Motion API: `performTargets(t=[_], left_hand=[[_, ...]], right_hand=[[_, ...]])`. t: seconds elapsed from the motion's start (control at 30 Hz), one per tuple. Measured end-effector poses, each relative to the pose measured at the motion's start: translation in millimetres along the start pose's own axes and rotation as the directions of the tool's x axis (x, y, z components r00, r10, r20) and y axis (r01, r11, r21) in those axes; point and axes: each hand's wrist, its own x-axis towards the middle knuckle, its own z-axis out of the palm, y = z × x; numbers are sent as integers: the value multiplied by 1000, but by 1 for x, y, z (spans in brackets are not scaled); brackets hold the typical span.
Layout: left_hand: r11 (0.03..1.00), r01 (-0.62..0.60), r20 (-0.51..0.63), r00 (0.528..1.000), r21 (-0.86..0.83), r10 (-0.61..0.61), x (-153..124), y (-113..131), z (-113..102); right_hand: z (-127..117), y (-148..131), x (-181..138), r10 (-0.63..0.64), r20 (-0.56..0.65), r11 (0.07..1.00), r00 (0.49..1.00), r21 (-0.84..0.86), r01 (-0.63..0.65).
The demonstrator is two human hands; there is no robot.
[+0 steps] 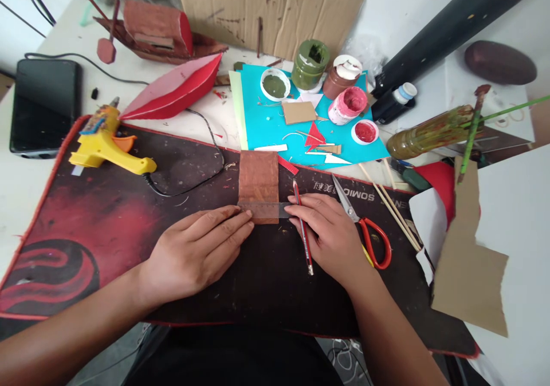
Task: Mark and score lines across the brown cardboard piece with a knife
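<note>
A brown-painted rectangle of cardboard (258, 178) lies on the dark desk mat (129, 214). A clear ruler (268, 209) lies across its near end. My left hand (198, 249) rests flat on the mat, fingertips pressing the ruler's left end. My right hand (330, 234) holds the ruler's right end down and has a red pencil (303, 231) between its fingers, point away from me.
Red-handled scissors (365, 225) and wooden skewers (393, 205) lie right of my right hand. A yellow glue gun (105, 142) sits at the mat's far left. Paint jars (309, 64) stand on a blue sheet (262, 117). Torn cardboard (470, 266) lies at the right.
</note>
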Motion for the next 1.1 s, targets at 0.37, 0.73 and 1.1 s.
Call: performTargets(t=[0.37, 0.73, 1.1], left_hand=[[1000, -4, 5, 1000, 17, 4, 0, 0, 0], [1000, -5, -7, 1000, 1, 5, -1, 1, 2], [999, 16, 1, 1000, -45, -16, -3, 0, 3]], right_hand=[[-1, 1, 0, 35, 3, 998, 999, 45, -35], [-1, 1, 0, 33, 12, 998, 999, 47, -33], [-1, 1, -2, 46, 38, 999, 998, 28, -47]])
